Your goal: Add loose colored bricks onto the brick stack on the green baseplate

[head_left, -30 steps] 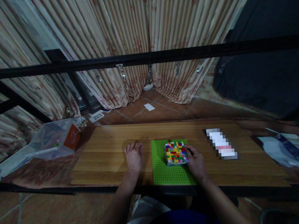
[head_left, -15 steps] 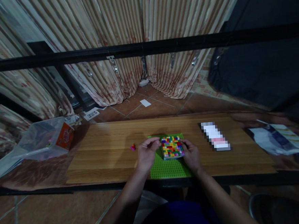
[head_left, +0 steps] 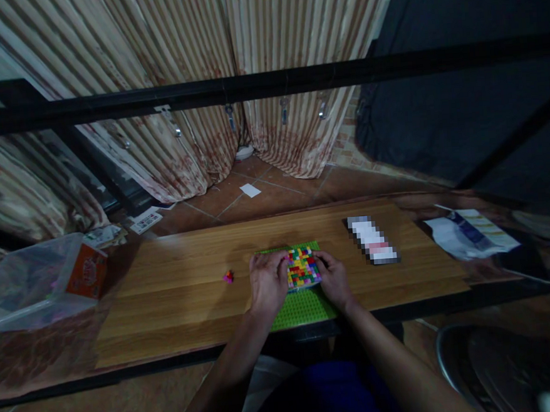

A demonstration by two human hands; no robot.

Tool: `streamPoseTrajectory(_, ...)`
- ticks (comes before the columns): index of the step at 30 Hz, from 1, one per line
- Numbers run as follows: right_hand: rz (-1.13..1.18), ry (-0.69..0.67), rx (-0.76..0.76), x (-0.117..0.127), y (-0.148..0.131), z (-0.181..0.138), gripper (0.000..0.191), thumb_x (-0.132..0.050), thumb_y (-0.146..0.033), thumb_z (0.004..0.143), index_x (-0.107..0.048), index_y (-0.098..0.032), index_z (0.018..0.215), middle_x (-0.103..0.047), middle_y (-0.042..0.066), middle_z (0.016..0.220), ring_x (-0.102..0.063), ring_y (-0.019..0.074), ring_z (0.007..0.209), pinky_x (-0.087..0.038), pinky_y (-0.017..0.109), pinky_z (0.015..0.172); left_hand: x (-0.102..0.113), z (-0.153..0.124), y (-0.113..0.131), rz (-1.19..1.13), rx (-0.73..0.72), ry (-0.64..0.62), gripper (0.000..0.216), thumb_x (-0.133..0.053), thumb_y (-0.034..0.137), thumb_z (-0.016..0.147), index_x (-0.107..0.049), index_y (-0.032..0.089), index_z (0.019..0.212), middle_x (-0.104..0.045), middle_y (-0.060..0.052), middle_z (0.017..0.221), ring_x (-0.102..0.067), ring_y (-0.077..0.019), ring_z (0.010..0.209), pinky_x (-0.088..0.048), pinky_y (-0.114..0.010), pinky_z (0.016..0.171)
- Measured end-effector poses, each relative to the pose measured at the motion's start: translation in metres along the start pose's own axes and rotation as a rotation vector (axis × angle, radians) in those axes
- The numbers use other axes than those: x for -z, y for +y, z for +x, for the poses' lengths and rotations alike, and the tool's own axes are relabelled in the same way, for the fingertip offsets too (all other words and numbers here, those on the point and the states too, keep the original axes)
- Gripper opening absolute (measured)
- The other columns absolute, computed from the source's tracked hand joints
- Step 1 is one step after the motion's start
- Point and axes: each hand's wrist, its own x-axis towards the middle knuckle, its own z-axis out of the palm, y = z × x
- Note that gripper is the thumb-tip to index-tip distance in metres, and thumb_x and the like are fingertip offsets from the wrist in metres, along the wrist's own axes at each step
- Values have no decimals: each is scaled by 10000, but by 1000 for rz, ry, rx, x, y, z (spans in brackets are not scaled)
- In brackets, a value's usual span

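Brick block [head_left: 302, 269] between left fingers [head_left: 279, 260], right fingers [head_left: 320, 261].

Left hand [head_left: 267, 282] and right hand [head_left: 333, 280] lie close together, fingers curled.

No text can be read; print on the orange box [head_left: 86, 277] and the papers [head_left: 470, 233] is too blurred.

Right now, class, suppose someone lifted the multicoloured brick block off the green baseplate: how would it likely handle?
The brick block looks like many small studded pieces pressed together, so probably stiff, though it might split along seams. It seems light for its size. Flat and square, it should not roll; seated on the green baseplate, it may resist lifting.
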Motion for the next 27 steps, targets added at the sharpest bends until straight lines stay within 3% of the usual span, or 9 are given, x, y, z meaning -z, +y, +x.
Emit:
streamPoseTrajectory(5, -20, -8, 8, 0, -2, 0, 308, -543, -454, 860, -711, -198, 895, -737, 57, 902, -659, 209, 814, -496, 316, 747, -8, 2, -3, 16, -56, 6, 173, -552, 218, 915, -723, 242, 931, -742, -25, 994, -631, -213, 1002, -387, -417, 1011)
streamPoseTrajectory(10, -18, -5, 31, 1, -4, 0, 301, -539, -448, 862, -709, -201, 891, -736, 58, 903, -654, 212, 834, -501, 324, 771, -15, 2, -4, -36, 13, 47, 159, -583, 217, 889, -736, 243, 926, -705, -43, 1110, -604, -226, 1089, -416, -420, 1005)
streamPoseTrajectory(17, -6, -18, 1, 1, 1, 1, 311, -547, -466, 852, -708, -205, 905, -736, 56, 900, -653, 205, 795, -510, 317, 736, -25, 1, -6, -164, 61, 91, 162, -592, 152, 837, -727, 232, 877, -706, -46, 1069, -622, -218, 1064, -454, -416, 1009)
streamPoseTrajectory(23, 3, -13, 2, 1, 2, 1, 313, -544, -463, 852, -704, -200, 910, -738, 52, 889, -657, 202, 788, -510, 309, 727, -34, 3, -8, -346, 151, 153, 130, -586, 131, 781, -682, 215, 800, -706, -32, 1006, -652, -194, 1001, -497, -360, 958)
streamPoseTrajectory(27, 9, -16, 13, 1, -3, 0, 289, -536, -434, 858, -698, -201, 910, -735, 48, 877, -658, 200, 790, -505, 306, 729, -38, 3, -9, -469, 275, 154, 142, -602, 148, 759, -675, 208, 865, -709, -21, 983, -659, -184, 972, -506, -334, 934)
